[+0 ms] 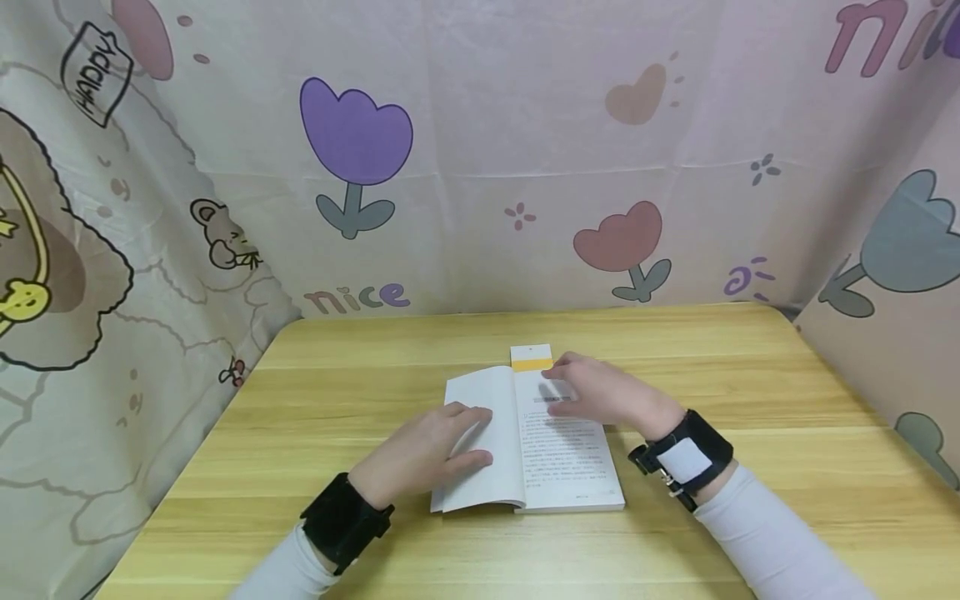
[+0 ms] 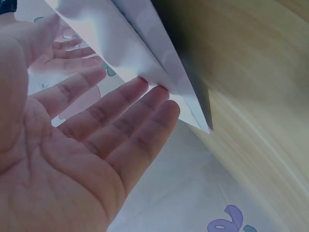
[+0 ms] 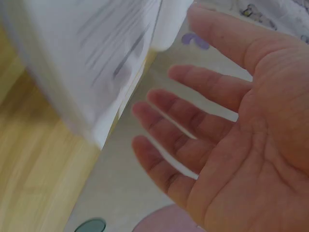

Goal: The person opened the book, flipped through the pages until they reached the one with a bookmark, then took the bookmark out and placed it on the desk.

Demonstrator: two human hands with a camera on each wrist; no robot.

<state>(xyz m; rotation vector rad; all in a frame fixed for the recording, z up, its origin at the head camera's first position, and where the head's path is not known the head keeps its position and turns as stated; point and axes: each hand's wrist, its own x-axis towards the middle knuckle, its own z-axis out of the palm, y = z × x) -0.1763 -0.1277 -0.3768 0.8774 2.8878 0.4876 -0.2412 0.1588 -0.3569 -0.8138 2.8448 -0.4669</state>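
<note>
Centrally, just below the middle of the head frame, an open book (image 1: 566, 458) lies on the table (image 1: 337, 375), print on its right page. Left of it, the left hand (image 1: 420, 450) is loose, fingers extended and fingertips against the blank left page. From the right, the right hand (image 1: 611, 396) reaches over the printed page's upper part, fingers spread and grasping nothing; whether it touches the paper I cannot tell. A white-and-yellow card (image 1: 531, 357) shows just above the book's top edge.
</note>
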